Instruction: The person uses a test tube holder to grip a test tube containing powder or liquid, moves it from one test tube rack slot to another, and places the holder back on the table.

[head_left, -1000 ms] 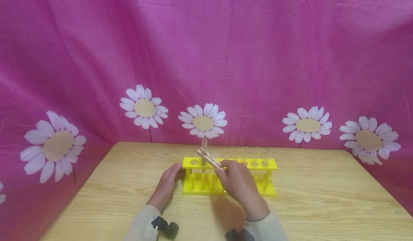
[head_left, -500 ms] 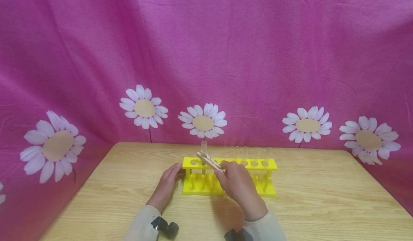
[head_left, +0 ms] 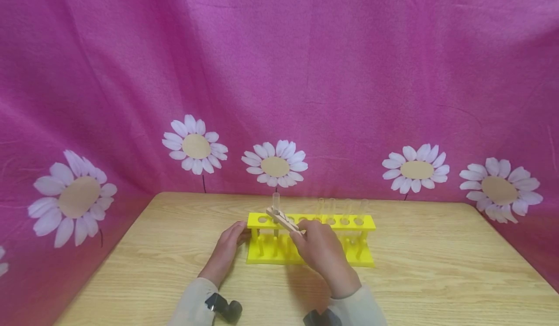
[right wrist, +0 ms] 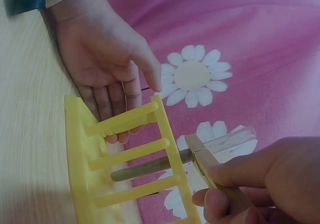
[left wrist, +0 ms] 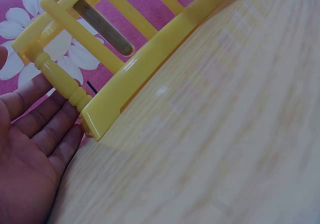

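A yellow test tube rack [head_left: 367,223] stands on the wooden table. My right hand [head_left: 324,253] pinches a wooden test tube holder [head_left: 283,219], whose jaws clasp an upright test tube [head_left: 276,200] with dark contents. The tube passes through a hole near the rack's left end. Its rounded lower end [right wrist: 120,175] hangs a little above the rack's base in the right wrist view. My left hand [head_left: 227,246] rests at the rack's left end, its nearly straight fingers [left wrist: 47,119] against the end post [left wrist: 62,81], thumb raised near the top plate.
Several clear test tubes [head_left: 347,208] stand in the rack's right-hand holes. Short drying pegs [head_left: 359,249] rise from its base. A magenta cloth [head_left: 340,73] with white daisies hangs behind the wooden table [head_left: 436,268].
My right hand has lowered the holder and the test tube slightly, so the tube sits deeper through the rack's hole. The left hand and the rack have stayed put.
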Demonstrator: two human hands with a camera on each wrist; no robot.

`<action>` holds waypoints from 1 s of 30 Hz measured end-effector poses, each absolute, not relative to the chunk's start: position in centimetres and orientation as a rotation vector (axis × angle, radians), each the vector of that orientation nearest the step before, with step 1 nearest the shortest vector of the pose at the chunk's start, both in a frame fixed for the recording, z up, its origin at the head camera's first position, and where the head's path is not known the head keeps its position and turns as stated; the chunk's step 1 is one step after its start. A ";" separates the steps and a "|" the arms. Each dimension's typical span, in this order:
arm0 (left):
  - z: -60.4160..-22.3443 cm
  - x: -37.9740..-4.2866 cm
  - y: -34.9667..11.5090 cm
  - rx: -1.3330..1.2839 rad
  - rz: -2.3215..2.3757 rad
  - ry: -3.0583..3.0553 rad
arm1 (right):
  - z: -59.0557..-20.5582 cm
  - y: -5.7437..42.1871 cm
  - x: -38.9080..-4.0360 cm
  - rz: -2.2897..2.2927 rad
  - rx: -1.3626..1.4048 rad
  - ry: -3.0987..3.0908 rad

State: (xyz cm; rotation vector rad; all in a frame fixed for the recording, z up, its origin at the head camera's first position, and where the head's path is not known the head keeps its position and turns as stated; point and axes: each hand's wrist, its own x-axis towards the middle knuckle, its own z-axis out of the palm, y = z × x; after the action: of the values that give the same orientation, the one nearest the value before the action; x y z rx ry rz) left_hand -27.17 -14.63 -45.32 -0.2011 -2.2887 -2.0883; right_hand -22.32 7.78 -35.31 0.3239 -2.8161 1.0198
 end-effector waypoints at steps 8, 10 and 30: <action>-45.2 -27.1 -14.6 -0.189 -2.067 -2.307 | -35.4 7.8 -22.4 1.010 0.307 -2.843; -45.3 -27.1 -14.6 -0.190 -2.064 -2.308 | -35.4 7.8 -22.5 1.003 0.304 -2.848; -45.1 -27.0 -14.6 -0.185 -2.074 -2.304 | -35.7 7.7 -22.5 0.981 0.296 -2.857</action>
State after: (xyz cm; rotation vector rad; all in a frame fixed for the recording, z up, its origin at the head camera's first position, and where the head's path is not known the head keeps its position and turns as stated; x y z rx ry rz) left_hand -26.99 -14.61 -45.14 -0.1854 -2.3041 -2.0741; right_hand -22.55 7.69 -35.66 0.2956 -2.8572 0.9809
